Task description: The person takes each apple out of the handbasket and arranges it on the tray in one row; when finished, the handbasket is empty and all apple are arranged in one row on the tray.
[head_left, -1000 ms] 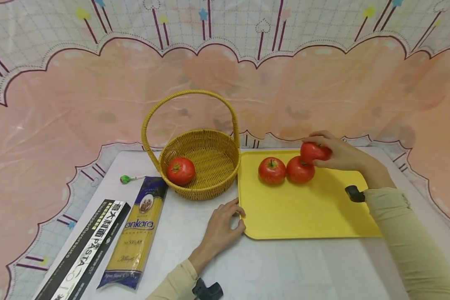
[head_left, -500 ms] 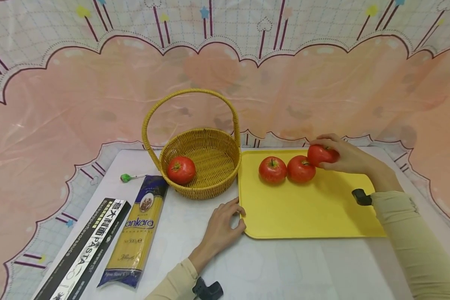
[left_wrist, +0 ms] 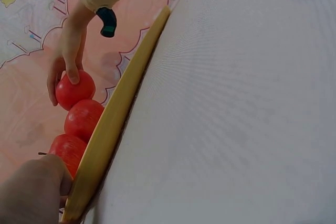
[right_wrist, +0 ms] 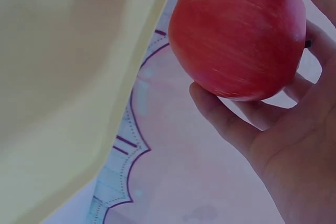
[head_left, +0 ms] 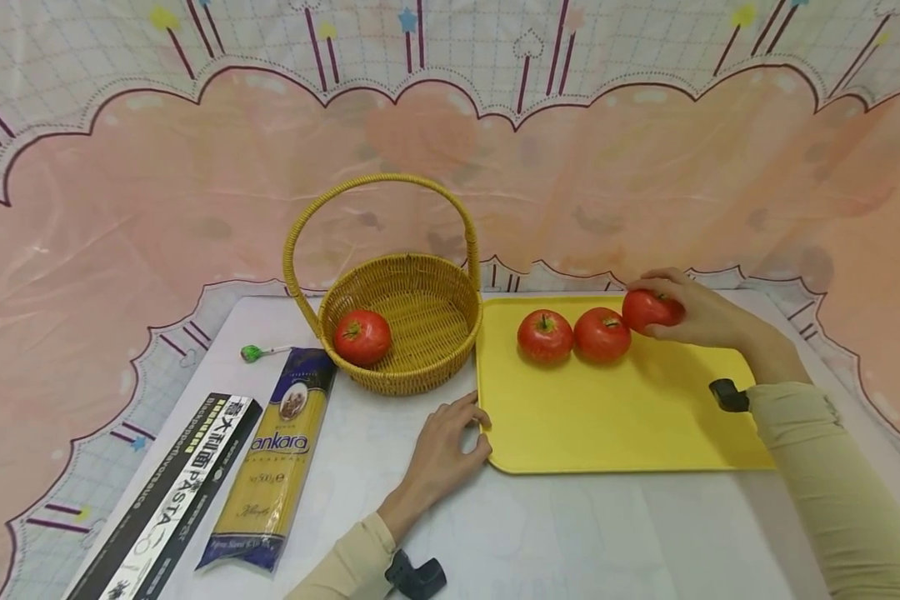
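My right hand (head_left: 701, 315) grips a red apple (head_left: 651, 312) above the back of the yellow tray (head_left: 615, 425). In the right wrist view, the thumb and fingers curl round this apple (right_wrist: 236, 35). Two more red apples, the left one (head_left: 545, 337) and the middle one (head_left: 602, 335), stand side by side on the tray; the held apple is right beside the middle one. At the tray's left edge, near the front corner, my left hand (head_left: 446, 446) holds the rim between thumb and fingers. The left wrist view shows its thumb at the tray's edge.
A wicker basket (head_left: 401, 382) with a tall handle stands left of the tray, with one red apple (head_left: 362, 337) inside. Farther left lie a spaghetti pack (head_left: 270, 467), a black pasta box (head_left: 168, 500) and a green lollipop (head_left: 251, 353). A patterned cloth (head_left: 420, 183) hangs behind the table.
My right hand has moved the apple to the right and slightly down, from above the middle apple to its right side. The left hand stays at the tray's edge.
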The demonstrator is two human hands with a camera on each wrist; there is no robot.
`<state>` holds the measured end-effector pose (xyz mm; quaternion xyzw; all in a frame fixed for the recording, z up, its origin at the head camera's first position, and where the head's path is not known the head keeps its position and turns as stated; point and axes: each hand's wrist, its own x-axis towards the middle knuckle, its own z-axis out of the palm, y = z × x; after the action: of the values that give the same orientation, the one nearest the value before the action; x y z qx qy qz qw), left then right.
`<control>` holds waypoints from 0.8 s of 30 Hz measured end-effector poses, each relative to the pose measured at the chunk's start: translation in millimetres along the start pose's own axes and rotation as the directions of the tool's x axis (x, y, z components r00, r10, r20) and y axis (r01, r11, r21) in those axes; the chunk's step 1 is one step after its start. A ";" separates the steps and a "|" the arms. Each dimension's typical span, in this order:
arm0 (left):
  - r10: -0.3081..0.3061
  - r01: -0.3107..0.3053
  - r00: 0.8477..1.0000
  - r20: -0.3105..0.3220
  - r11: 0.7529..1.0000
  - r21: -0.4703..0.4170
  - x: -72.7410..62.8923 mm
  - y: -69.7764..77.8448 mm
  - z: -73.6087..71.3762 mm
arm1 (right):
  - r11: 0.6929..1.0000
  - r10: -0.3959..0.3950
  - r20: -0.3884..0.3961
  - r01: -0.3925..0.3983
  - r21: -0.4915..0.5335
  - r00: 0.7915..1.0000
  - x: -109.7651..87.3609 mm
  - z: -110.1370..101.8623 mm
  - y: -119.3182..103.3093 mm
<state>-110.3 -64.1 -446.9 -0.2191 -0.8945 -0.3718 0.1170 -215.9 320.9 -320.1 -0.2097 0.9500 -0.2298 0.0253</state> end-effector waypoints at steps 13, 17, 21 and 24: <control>0.008 -0.008 1.000 -0.007 1.000 -0.002 -0.1 1.5 -0.2 | 1.000 0.014 0.024 -0.014 0.003 1.000 -7.1 12.7 17.8; 0.013 -0.013 1.000 -0.005 1.000 0.009 1.0 1.8 -1.4 | 1.000 0.007 0.018 -0.007 -0.012 1.000 -6.8 17.7 21.6; -0.004 0.004 1.000 0.011 1.000 0.019 1.3 2.0 -1.7 | 0.999 0.009 0.043 -0.008 -0.037 0.999 -7.4 21.4 23.3; -0.017 0.017 1.000 0.026 1.000 0.014 0.7 2.2 -1.2 | 0.998 0.019 0.076 -0.014 -0.055 0.997 -9.0 22.1 23.4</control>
<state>-109.8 -63.3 -444.4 -0.2154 -0.9004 -0.3636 0.1037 -213.5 334.0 -350.7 -0.2112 0.9560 -0.1954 0.0579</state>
